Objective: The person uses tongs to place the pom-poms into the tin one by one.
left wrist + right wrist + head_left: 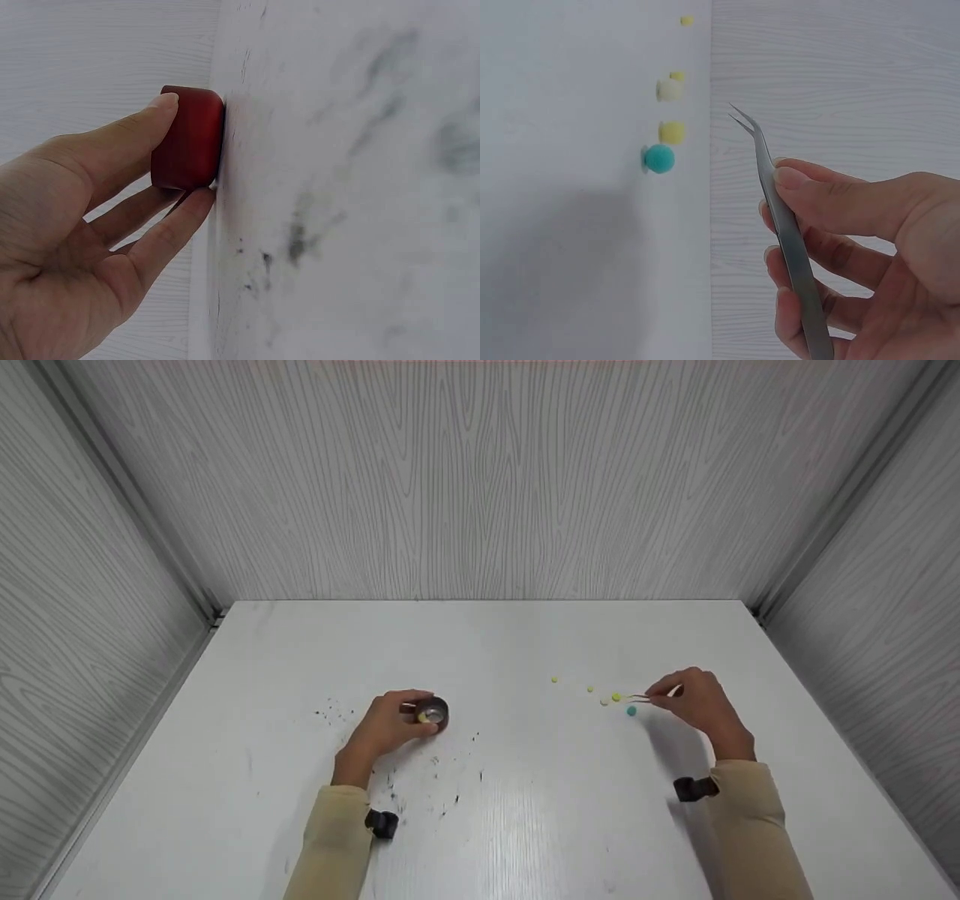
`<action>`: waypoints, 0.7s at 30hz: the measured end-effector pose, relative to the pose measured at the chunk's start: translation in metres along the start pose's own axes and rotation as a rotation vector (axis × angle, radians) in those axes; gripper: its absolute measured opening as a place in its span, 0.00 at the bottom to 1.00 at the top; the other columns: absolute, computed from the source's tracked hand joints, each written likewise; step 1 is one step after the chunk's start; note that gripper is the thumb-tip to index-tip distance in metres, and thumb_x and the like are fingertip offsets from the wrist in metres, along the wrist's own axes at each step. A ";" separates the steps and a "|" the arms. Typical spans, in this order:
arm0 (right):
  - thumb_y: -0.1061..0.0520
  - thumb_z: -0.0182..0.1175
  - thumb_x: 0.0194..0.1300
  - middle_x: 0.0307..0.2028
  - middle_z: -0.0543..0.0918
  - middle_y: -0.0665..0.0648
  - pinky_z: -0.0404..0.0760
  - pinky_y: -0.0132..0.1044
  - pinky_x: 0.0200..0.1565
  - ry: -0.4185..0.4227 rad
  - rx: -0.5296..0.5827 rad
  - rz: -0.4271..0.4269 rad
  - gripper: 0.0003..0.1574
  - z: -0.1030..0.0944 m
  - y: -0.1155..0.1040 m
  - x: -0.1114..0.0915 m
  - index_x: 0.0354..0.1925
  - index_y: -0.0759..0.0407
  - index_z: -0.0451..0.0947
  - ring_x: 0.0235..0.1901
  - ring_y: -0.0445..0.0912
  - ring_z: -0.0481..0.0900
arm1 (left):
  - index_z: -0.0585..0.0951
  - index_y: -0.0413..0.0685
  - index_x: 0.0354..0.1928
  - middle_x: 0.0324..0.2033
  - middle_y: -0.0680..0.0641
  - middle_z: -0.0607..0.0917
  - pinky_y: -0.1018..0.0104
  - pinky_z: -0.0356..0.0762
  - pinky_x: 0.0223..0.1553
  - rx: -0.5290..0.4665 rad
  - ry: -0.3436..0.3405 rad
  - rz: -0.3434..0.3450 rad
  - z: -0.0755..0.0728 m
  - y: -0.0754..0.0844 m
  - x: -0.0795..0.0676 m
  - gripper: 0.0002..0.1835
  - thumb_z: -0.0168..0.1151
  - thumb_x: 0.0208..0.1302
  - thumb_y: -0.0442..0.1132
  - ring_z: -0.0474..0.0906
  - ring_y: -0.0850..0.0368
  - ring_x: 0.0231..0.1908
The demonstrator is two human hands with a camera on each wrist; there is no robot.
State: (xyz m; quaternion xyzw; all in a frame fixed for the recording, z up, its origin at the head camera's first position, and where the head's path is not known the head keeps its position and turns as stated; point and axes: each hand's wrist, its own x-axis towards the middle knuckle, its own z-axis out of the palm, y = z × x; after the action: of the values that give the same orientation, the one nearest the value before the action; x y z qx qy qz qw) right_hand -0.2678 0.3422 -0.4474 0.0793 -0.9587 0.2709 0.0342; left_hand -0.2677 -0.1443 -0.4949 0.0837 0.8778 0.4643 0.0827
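Note:
My left hand (388, 725) grips a small round dark-red cup (189, 139) between thumb and fingers, and the cup stands on the white table. In the head view something yellow shows inside the cup (433, 714). My right hand (697, 701) pinches a pair of bent-tip metal tweezers (784, 217). The tweezers' tips are slightly apart with nothing between them, held above the table close to several small balls. Among these are a teal ball (659, 158), a yellow ball (672, 133), a cream ball (670, 90) and smaller yellow ones (554, 679).
Dark specks and smudges (457, 799) mark the white table (525, 840) around the left hand. Grey wood-grain panels (480, 480) stand along the back and both sides. Each wrist carries a small black camera (384, 824).

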 end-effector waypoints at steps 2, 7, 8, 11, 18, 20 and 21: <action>0.66 0.69 0.65 0.42 0.91 0.65 0.77 0.36 0.37 -0.005 -0.003 0.008 0.08 0.000 0.003 0.000 0.41 0.61 0.92 0.37 0.51 0.81 | 0.78 0.46 0.68 0.64 0.37 0.81 0.44 0.78 0.65 -0.005 -0.002 0.003 0.000 0.000 0.000 0.30 0.74 0.63 0.35 0.79 0.38 0.64; 0.65 0.68 0.65 0.42 0.91 0.65 0.78 0.36 0.37 -0.028 0.001 0.029 0.07 0.002 0.008 0.002 0.41 0.62 0.91 0.38 0.53 0.82 | 0.78 0.46 0.68 0.64 0.37 0.81 0.44 0.79 0.64 -0.004 -0.004 0.010 0.000 -0.001 0.000 0.30 0.74 0.63 0.35 0.80 0.38 0.64; 0.65 0.68 0.66 0.42 0.91 0.65 0.78 0.36 0.37 -0.034 0.002 0.035 0.07 0.003 0.009 0.002 0.41 0.62 0.91 0.38 0.53 0.83 | 0.78 0.46 0.68 0.64 0.37 0.81 0.45 0.79 0.64 -0.002 -0.003 0.011 0.000 -0.001 -0.001 0.30 0.74 0.63 0.35 0.80 0.38 0.63; 0.64 0.68 0.66 0.43 0.91 0.65 0.78 0.36 0.38 -0.047 0.003 0.058 0.07 0.004 0.013 0.003 0.42 0.62 0.91 0.39 0.54 0.83 | 0.78 0.46 0.68 0.64 0.37 0.81 0.45 0.78 0.65 0.001 -0.001 0.012 0.000 0.000 -0.001 0.30 0.74 0.63 0.34 0.80 0.38 0.63; 0.63 0.68 0.67 0.45 0.90 0.66 0.79 0.37 0.39 -0.067 0.016 0.092 0.07 0.005 0.020 0.003 0.42 0.61 0.91 0.42 0.55 0.83 | 0.78 0.46 0.68 0.64 0.37 0.81 0.44 0.78 0.65 0.002 -0.002 0.017 0.000 -0.001 -0.001 0.31 0.74 0.63 0.35 0.80 0.38 0.63; 0.63 0.68 0.67 0.46 0.89 0.66 0.79 0.37 0.40 -0.068 0.020 0.099 0.07 0.006 0.022 0.003 0.42 0.61 0.91 0.43 0.55 0.83 | 0.78 0.46 0.68 0.64 0.37 0.81 0.45 0.78 0.65 0.000 0.000 0.010 0.000 -0.001 -0.001 0.31 0.74 0.63 0.35 0.80 0.38 0.63; 0.63 0.68 0.67 0.46 0.89 0.66 0.79 0.37 0.41 -0.068 0.020 0.100 0.07 0.006 0.022 0.003 0.42 0.61 0.91 0.44 0.56 0.83 | 0.78 0.46 0.68 0.64 0.38 0.81 0.45 0.78 0.65 0.002 0.002 0.009 0.000 -0.001 -0.001 0.31 0.74 0.63 0.35 0.80 0.38 0.63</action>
State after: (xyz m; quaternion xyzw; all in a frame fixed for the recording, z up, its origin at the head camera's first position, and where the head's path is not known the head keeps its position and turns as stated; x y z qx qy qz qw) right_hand -0.2749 0.3576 -0.4634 0.0407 -0.9593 0.2790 -0.0127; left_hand -0.2667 -0.1449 -0.4958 0.0871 0.8779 0.4639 0.0798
